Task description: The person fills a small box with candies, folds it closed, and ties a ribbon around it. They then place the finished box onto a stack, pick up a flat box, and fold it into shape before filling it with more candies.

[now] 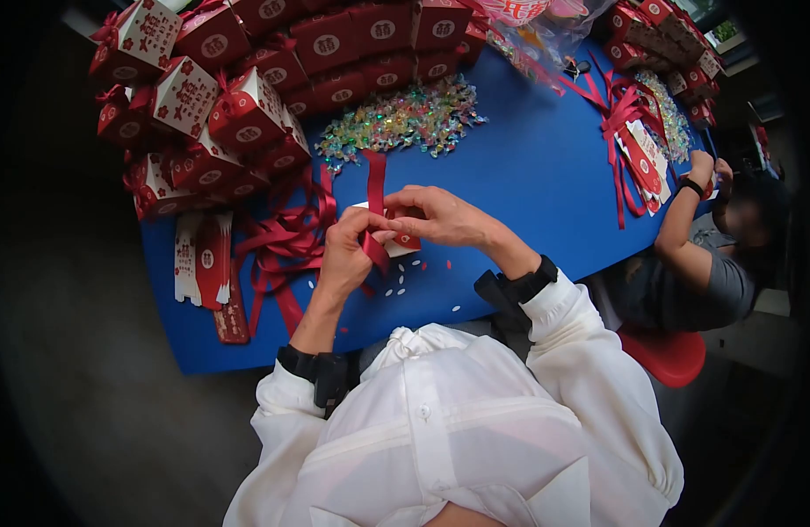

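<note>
In the head view, a small red-and-white gift box (405, 245) sits on the table beneath my hands, mostly covered by them. A dark red ribbon (376, 178) runs across it, one end pointing away from me and another hanging toward me. My left hand (349, 249) is closed, pinching the ribbon at the box's near left side. From the right, my right hand (442, 217) curls over the box, its fingertips closed on the ribbon beside my left thumb. The exact crossing of the ribbon is hidden by the fingers.
Stacked gift boxes (330, 44) line the back left, beside a pile of wrapped candies (403, 123). Loose ribbons (286, 230) and flat box blanks (213, 260) lie left. Small paper scraps (401, 292) dot the blue table (528, 176). A co-worker (708, 263) sits at right.
</note>
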`<action>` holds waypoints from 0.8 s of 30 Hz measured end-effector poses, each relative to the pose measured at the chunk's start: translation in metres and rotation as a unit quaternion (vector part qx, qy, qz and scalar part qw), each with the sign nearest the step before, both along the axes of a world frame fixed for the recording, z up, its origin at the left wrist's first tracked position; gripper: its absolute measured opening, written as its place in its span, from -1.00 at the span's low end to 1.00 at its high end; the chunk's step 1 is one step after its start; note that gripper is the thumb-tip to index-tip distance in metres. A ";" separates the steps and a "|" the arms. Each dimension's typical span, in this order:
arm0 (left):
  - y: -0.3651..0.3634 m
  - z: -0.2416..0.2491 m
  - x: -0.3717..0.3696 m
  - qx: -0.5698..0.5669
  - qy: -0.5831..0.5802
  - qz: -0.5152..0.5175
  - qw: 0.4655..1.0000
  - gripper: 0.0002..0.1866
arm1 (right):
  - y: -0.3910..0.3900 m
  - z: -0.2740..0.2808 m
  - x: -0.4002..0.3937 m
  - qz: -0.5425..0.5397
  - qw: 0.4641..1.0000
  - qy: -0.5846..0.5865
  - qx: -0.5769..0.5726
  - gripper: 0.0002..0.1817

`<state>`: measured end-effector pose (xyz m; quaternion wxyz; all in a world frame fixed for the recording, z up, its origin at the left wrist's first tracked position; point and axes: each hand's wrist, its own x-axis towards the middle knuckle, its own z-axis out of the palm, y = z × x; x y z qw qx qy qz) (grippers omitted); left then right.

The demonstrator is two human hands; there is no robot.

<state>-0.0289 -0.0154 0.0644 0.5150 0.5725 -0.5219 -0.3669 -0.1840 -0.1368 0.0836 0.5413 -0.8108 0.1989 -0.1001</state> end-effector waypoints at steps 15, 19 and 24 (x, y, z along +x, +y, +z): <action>-0.004 -0.003 0.007 -0.051 -0.021 -0.030 0.998 -0.85 | 0.015 -0.001 0.013 -0.103 0.958 -0.068 0.259 -0.79; -0.004 -0.001 0.009 -0.049 -0.040 -0.038 0.997 -0.84 | 0.017 -0.006 0.012 -0.135 0.960 -0.077 0.235 -0.79; -0.007 0.004 0.013 -0.039 -0.042 -0.065 0.996 -0.82 | 0.017 -0.007 0.007 -0.138 0.942 -0.107 0.286 -0.80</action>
